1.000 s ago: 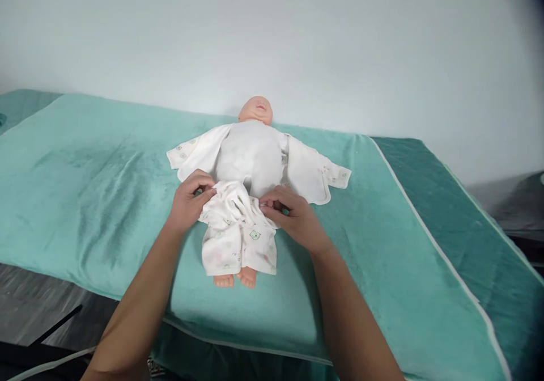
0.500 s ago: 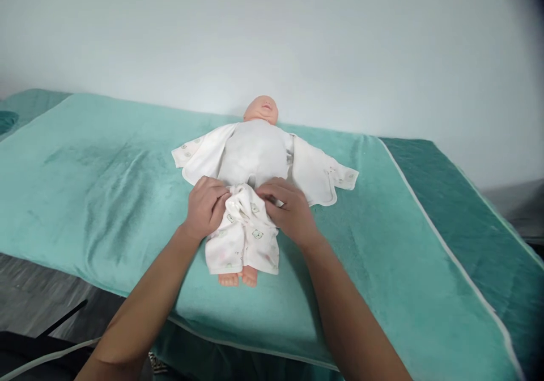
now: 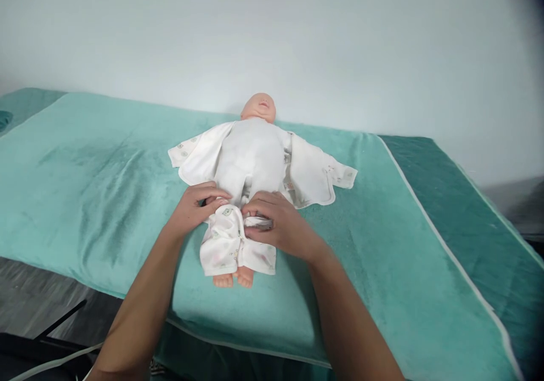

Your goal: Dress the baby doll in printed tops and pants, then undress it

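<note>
A baby doll [image 3: 259, 108] lies on its back, head toward the wall and feet toward me. Its cloth torso [image 3: 250, 151] is bare in front, with a white jacket [image 3: 312, 171] spread open on both sides and its sleeves out. White printed baby pants [image 3: 221, 245] cover the lower legs, bunched near the knees, with the toes showing below. My left hand [image 3: 193, 208] pinches the left side of the waistband. My right hand [image 3: 278, 222] has its fingers curled round the bunched cloth on the right leg.
A green velvety cover [image 3: 395, 245] with pale piping lies over the bed. Behind it rises a plain pale wall [image 3: 272, 35]. At the lower left are a grey floor [image 3: 25, 282] and a light cable [image 3: 55, 361].
The pants' waistband has moved down the doll's legs toward me, showing more of the white cloth thighs. Both hands have come down with it, the right one closing round the folded cloth.
</note>
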Tool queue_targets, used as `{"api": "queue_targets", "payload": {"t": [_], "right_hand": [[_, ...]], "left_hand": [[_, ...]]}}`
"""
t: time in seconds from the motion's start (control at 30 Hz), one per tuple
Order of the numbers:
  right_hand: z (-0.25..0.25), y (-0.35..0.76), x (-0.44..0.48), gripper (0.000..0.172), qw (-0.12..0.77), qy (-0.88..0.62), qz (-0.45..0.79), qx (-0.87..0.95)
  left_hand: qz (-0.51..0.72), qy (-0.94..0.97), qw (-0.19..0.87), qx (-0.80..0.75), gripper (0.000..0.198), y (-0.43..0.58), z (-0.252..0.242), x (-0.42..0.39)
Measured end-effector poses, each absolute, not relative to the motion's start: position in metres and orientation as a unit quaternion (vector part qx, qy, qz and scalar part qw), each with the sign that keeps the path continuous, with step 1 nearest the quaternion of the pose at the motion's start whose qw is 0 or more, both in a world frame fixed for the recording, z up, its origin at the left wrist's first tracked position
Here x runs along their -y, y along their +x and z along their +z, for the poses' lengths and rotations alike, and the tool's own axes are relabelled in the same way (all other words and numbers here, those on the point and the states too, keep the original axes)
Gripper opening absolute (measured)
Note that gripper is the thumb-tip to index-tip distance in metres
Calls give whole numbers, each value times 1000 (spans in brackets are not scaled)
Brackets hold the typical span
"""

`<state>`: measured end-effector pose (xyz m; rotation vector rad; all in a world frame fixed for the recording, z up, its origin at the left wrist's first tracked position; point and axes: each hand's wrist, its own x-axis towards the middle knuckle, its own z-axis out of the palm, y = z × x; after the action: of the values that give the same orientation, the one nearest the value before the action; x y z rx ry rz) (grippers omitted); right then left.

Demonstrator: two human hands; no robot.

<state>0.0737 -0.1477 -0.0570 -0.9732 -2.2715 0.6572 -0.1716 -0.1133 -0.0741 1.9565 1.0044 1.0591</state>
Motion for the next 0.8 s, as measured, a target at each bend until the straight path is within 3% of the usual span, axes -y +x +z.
{"api": "queue_targets", "payload": {"t": [0.47, 0.8], "right_hand": [[-62, 64, 155, 22, 313, -390, 232, 834], [-69, 55, 158, 25, 380, -380, 220, 814]], "left_hand": [[299, 721, 525, -340, 29, -196, -76, 107], [370, 724, 490, -314, 25, -193, -76, 110]]}}
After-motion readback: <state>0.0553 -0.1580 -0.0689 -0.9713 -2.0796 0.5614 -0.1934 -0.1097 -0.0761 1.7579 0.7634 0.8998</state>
